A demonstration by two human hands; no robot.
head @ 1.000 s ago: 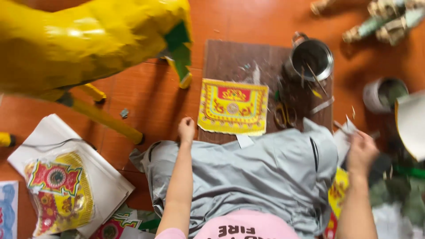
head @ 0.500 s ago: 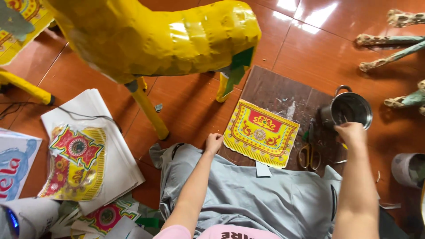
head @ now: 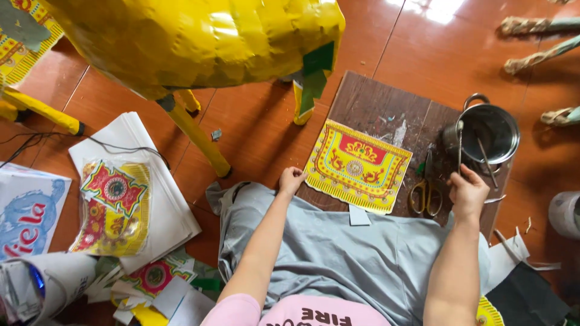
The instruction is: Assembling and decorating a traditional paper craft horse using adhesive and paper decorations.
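Observation:
My left hand [head: 292, 180] rests as a loose fist on the floor. It touches the near left corner of a yellow and red patterned paper sheet [head: 356, 166], which lies on a dark wooden board [head: 380, 108]. My right hand [head: 468, 192] is closed on a thin stick [head: 459, 148], and the stick's upper end leans at the rim of a metal pot [head: 490, 134]. Yellow-handled scissors [head: 426, 194] lie on the board just left of that hand. A grey cloth [head: 338, 253] covers my lap.
A big yellow paper-covered animal figure [head: 181, 42] on thin yellow legs [head: 199, 136] stands over the floor at upper left. A stack of white sheets [head: 175, 211] with a patterned sheet [head: 112, 208] on top lies at left. Paper scraps [head: 513, 253] and a grey cup [head: 567, 212] are at right.
The view has swung and steadied. My right hand has come in from the right to the pot and closed on the stick. My left hand has stayed at the patterned sheet's corner.

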